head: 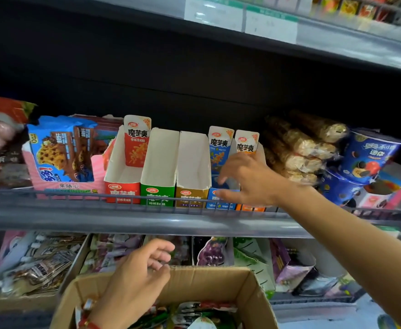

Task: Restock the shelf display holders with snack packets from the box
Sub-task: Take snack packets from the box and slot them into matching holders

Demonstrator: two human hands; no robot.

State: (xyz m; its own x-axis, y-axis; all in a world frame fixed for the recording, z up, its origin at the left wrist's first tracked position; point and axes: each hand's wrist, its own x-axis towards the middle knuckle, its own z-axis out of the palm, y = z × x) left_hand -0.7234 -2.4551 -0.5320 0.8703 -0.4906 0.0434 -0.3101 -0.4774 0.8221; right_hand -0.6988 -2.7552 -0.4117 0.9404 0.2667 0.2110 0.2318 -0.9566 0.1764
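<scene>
Blue snack packet (219, 148) stands upright; both hands' fingers (225, 176) loosely spread.

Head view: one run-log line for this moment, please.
right hand: open at blue holder | left hand: open on box rim | green holder: empty

matt brown cardboard box (254, 290); glossy printed snack packets (136, 141); white card holders (159, 157).

your left hand (133, 279): bare, no glove | your left wrist: red cord bracelet (89, 324) with small pale beads | your right hand (247, 179): bare, no ring showing | your right forearm: bare, no sleeve in view
</scene>
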